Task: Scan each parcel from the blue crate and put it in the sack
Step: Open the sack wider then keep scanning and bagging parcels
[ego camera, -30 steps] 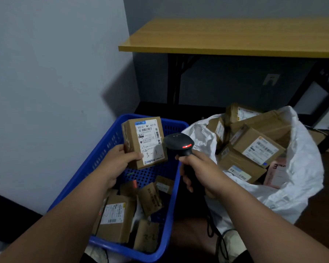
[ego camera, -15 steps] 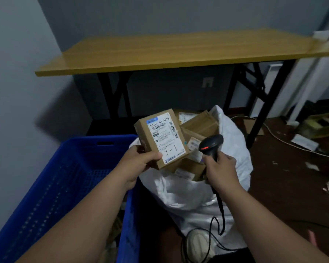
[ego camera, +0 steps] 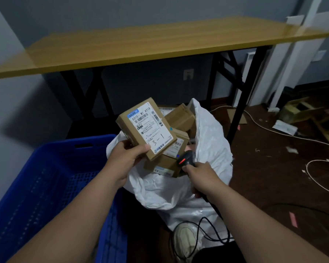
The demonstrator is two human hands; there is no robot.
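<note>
While the left hand (ego camera: 124,160) grips a brown cardboard parcel (ego camera: 146,129) by its lower corner, thumb on the labelled face and fingers hidden behind it, the box hangs tilted above the open mouth of the white sack (ego camera: 207,147). Its white shipping label bears barcodes and a handwritten "3-1"; the smaller print is too fine to read. Just right of the parcel, the right hand (ego camera: 202,174) is wrapped around the handle of a black barcode scanner (ego camera: 186,160), whose head shows a red light; the handle itself is covered by the fingers. More cardboard parcels (ego camera: 179,118) fill the sack, partly hidden behind the held box. Left of the sack stands the blue crate (ego camera: 46,179), its contents out of sight. Behind the sack rises a wooden-topped table (ego camera: 141,46).
</note>
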